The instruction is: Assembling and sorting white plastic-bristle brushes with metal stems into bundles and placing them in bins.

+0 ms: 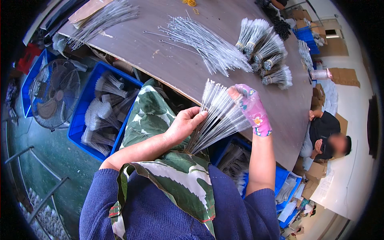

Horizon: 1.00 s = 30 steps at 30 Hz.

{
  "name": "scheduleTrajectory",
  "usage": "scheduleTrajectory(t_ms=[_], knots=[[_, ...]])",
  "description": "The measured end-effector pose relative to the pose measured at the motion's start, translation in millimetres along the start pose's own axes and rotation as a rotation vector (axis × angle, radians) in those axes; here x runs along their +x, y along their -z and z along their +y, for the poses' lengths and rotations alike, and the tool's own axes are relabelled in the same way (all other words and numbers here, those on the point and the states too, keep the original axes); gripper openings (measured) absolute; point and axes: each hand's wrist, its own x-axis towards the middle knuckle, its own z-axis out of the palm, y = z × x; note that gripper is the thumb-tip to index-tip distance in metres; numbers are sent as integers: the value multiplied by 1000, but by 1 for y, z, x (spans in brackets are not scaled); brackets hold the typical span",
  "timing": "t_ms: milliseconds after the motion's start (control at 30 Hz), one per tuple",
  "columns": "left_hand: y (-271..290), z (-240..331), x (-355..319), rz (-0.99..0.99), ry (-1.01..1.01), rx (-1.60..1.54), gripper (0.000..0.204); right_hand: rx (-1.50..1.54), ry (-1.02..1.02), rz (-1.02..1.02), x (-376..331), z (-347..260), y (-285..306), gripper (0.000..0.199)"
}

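Observation:
A fanned bunch of thin white wire brushes [218,116] is held between both hands above the edge of the brown table [176,68]. My left hand [186,123], bare, grips the bunch near its lower stems. My right hand [250,108], in a pink flowered glove, pinches the upper right side of the fan, thumb on the bristle tips. A loose heap of the same brushes [206,44] lies on the table beyond, and several tied bundles [266,52] lie to its right.
A blue bin of bundled brushes [102,110] stands on the floor at left, beside a floor fan [54,94]. Another blue bin [236,158] sits under my right arm. A seated person [326,138] is at the right. More brushes [104,18] lie at the table's far left.

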Motion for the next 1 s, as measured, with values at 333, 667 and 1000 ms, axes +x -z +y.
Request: scheduleTrajectory(t_ms=[333, 667, 1000], knots=[[7, 6, -3, -92, 22, 36, 29, 22, 40, -145, -2, 9, 10, 20], [24, -29, 11, -770, 544, -346, 66, 168, 181, -173, -4, 3, 14, 24], [-2, 12, 12, -371, 212, -401, 36, 858, 154, 416, -34, 49, 22, 33]])
